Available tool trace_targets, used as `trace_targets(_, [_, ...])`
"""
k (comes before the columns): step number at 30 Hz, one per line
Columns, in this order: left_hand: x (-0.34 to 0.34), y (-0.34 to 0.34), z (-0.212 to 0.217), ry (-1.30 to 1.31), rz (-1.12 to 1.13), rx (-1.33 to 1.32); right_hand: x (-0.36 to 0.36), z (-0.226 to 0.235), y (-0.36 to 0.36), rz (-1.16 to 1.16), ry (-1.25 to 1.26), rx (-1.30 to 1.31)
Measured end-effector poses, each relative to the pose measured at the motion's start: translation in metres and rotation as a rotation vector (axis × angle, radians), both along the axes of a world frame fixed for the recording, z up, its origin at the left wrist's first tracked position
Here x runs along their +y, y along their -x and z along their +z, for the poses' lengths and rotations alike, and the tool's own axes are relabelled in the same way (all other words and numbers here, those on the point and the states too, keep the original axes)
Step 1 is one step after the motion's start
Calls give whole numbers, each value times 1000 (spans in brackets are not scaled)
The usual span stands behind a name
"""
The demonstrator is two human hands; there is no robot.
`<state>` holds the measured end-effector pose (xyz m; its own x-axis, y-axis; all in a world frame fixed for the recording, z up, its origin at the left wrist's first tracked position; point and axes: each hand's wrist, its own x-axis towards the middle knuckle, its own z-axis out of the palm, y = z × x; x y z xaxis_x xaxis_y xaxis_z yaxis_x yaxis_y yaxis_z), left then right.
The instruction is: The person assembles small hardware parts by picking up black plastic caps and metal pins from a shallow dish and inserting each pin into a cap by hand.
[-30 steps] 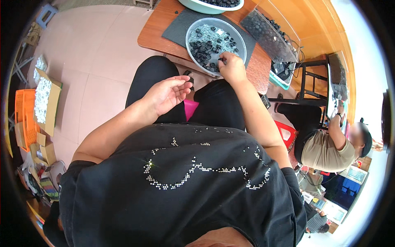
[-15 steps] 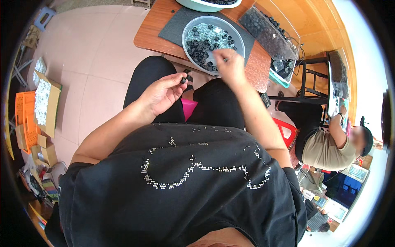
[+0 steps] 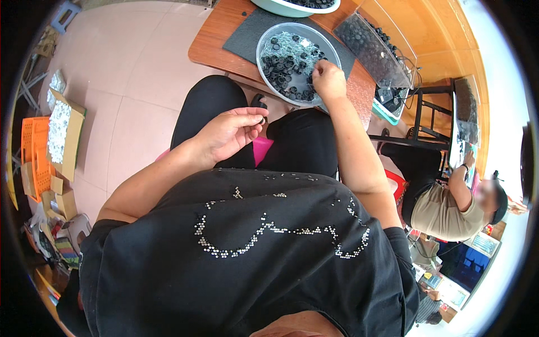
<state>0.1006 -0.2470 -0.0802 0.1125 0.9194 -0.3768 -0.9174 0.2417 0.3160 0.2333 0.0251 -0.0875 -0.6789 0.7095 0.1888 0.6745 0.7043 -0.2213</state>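
My left hand (image 3: pixel 234 130) is held above my lap, palm turned up. Thumb and forefinger pinch a small black plastic cap (image 3: pixel 262 120), mostly covered by the fingertips. At the right side of a round grey plastic basin (image 3: pixel 303 103), my right hand (image 3: pixel 330 80) has its fingers drawn together over the rim. Whatever is between those fingertips, if anything, cannot be made out. Inside the basin lie many black round caps (image 3: pixel 279 68) and a heap of thin silvery screw-like pieces (image 3: pixel 292 42).
The basin rests on a dark mat (image 3: pixel 242 40) on a brown wooden table (image 3: pixel 210 42). Behind it stand a pale green basin (image 3: pixel 297 8) and a clear bin of black parts (image 3: pixel 368 42). At the right, another person (image 3: pixel 449 208) sits working. A carton of white pieces (image 3: pixel 70 132) is at the left.
My right hand has moved from the basin's near middle to its right side, fingers drawn together. My left hand still pinches the black cap, which now shows less. The view has shifted slightly.
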Motion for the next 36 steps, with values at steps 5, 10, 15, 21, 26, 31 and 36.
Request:
trace_targets(5, [3,-1,7,78,87,76,-18,6,-8,-83,184,291])
trace_targets(10, [2,-2,10,60,105,49,-34,6,-19,-79,460,416])
trace_targets(15, [2,-2,11,39,121,24,-41,7,-25,-79,481,471])
trace_targets(21, [1,-1,10,75,115,24,-45,11,-26,-83,415,355])
trace_targets(26, [2,-2,8,51,139,19,-63,27,-21,-37,509,392])
trace_targets(31, [1,-1,6,22,142,-8,-129,61,-10,148,743,480])
trace_targets(36, [0,-3,10,-36,114,-37,-156,69,-6,297,595,432])
